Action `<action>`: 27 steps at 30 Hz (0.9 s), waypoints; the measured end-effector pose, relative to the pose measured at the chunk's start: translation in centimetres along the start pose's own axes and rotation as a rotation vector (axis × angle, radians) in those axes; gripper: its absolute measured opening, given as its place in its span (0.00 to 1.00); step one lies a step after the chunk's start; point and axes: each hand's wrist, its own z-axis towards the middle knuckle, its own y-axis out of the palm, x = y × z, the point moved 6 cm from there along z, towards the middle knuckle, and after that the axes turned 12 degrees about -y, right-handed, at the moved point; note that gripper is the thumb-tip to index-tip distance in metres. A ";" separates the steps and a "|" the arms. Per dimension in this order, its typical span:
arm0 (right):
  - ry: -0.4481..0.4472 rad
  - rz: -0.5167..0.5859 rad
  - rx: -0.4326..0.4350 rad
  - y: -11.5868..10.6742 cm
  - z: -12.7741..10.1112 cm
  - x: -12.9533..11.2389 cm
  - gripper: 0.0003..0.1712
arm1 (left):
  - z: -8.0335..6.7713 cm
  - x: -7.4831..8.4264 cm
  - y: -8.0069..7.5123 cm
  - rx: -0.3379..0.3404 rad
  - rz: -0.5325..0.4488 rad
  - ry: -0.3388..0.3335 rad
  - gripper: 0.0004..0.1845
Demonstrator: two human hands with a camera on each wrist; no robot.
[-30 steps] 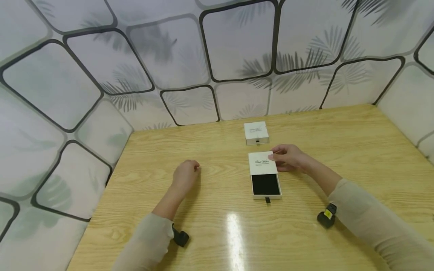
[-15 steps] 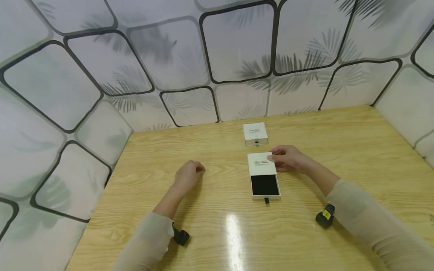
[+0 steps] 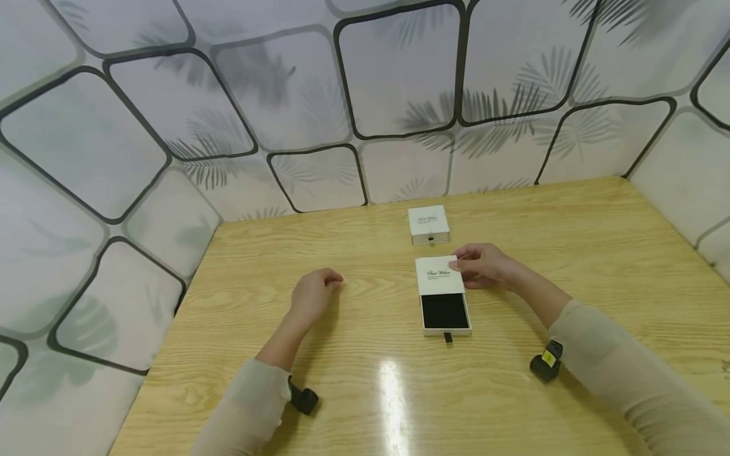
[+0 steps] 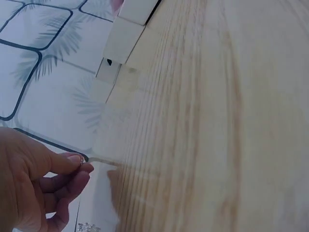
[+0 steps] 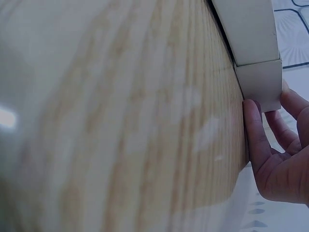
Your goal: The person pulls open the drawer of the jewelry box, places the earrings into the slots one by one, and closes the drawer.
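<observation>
On the table lies a white drawer-style gift box (image 3: 440, 276) with dark lettering on its sleeve. Its drawer is pulled out towards me, showing a black lining (image 3: 445, 311) and a short black pull tab. My right hand (image 3: 485, 266) grips the far right corner of the sleeve, thumb on top and fingers low at its side in the right wrist view. My left hand (image 3: 313, 294) is well to the left of the box, thumb and index finger pinched. In the left wrist view a small silvery thing (image 4: 82, 162) glints between those fingertips, mostly hidden.
A second white gift box (image 3: 429, 223), closed and with similar lettering, stands just behind the first. The wood-grain table (image 3: 353, 354) ends at a patterned wall covering (image 3: 405, 76) at the back and sides.
The left hand shifts slightly right, then back a little. The right hand keeps its grip on the gift box, and both boxes stay in place.
</observation>
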 end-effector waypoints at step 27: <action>0.005 -0.023 -0.007 -0.1 -0.1 -0.1 0.34 | -1.0 0.9 1.2 -0.257 -0.360 0.058 0.11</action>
